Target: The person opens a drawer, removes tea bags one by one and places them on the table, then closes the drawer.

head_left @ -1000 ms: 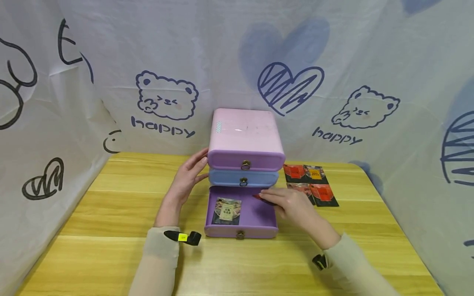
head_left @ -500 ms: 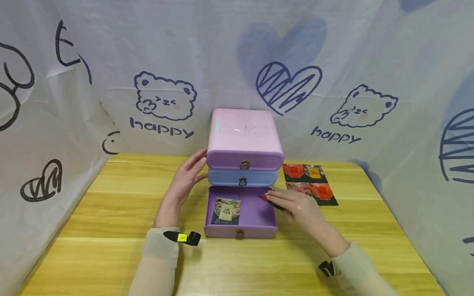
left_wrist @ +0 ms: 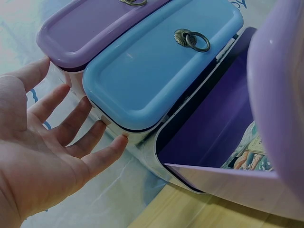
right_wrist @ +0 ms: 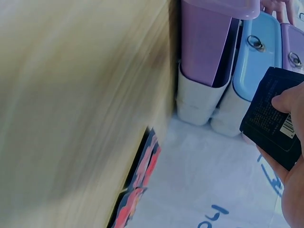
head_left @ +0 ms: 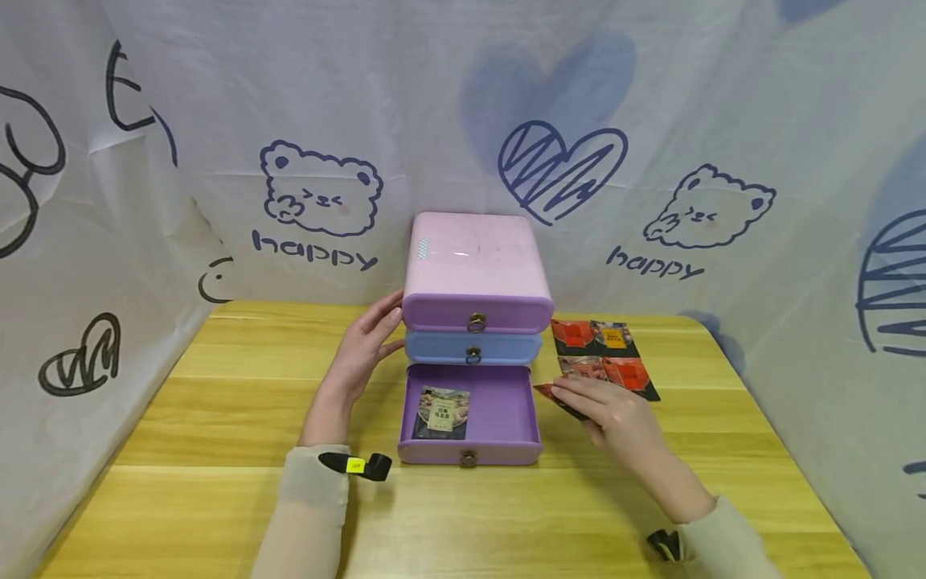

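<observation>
A small drawer cabinet (head_left: 477, 257) with a pink top stands at the back of the table. Its bottom purple drawer (head_left: 502, 414) is pulled out, and a dark seasoning packet (head_left: 443, 413) with a pale label lies at its left. Outstretched fingers of my left hand (head_left: 366, 347) rest against the cabinet's left side. Just right of the drawer, my right hand (head_left: 615, 416) pinches a black and red seasoning packet (right_wrist: 268, 114). In the right wrist view its black back with a barcode faces the camera, the thumb lying across it.
Several red and black packets (head_left: 604, 358) lie in two rows on the wooden table (head_left: 239, 386), right of the cabinet. The purple top drawer (head_left: 441, 314) and blue middle drawer (head_left: 434, 347) are closed. A printed cloth (head_left: 434, 96) hangs behind.
My right hand has moved right with the pinched packet, from over the open drawer to beyond its right edge. My left hand stays against the cabinet.
</observation>
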`<state>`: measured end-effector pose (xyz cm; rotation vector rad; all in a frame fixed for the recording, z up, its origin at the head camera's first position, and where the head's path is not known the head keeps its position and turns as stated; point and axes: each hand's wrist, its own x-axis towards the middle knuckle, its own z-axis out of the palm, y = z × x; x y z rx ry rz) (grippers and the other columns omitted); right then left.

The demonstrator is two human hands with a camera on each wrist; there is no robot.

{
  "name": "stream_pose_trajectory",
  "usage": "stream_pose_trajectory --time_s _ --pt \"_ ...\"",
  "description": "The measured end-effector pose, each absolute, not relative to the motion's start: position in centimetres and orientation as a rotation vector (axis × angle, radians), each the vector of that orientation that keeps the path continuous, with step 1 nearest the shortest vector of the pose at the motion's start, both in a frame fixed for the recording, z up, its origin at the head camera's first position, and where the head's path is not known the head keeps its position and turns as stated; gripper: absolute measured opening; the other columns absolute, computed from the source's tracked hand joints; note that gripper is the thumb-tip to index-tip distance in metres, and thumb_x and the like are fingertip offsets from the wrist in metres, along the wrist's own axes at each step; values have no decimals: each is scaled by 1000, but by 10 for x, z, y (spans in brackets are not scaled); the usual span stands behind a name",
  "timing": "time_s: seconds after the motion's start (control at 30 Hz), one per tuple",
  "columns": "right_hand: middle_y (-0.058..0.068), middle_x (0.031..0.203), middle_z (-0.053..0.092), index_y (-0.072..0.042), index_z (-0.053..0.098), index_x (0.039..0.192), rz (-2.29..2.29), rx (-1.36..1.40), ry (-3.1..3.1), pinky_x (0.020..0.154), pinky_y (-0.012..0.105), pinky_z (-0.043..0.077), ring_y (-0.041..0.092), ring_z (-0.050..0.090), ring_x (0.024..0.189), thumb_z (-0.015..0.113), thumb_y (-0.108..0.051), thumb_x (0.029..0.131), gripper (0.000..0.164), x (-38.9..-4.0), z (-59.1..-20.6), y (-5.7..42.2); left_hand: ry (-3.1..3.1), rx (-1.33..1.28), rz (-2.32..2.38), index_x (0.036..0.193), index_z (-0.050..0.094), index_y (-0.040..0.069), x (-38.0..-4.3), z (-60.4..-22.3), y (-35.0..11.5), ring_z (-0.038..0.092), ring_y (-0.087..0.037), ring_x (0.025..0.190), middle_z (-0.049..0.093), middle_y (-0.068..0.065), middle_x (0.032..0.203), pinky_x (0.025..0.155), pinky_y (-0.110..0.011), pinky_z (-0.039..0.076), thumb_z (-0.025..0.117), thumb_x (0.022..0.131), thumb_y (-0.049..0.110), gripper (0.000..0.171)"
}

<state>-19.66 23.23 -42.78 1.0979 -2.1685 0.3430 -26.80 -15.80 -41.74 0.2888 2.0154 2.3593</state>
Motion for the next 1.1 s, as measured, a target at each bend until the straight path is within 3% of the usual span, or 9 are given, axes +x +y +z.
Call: stream_pose_trajectory --time_s 0.73,1.1 --pt "10 120 76 -8 77 121 253 933 -2335 74 51 63 34 74 100 76 12 63 62 -174 -438 287 2012 282 2360 160 42 11 -268 -417 -158 42 -29 146 42 -10 162 114 -53 45 56 109 30 56" --pt "15 118 76 -6 76 124 204 819 -2524 73 52 63 37 74 97 84 10 67 60 -168 -439 308 2014 287 2358 160 41 11 -268 -417 -159 41 -30 147 41 -11 163 115 -54 44 55 110 30 56"
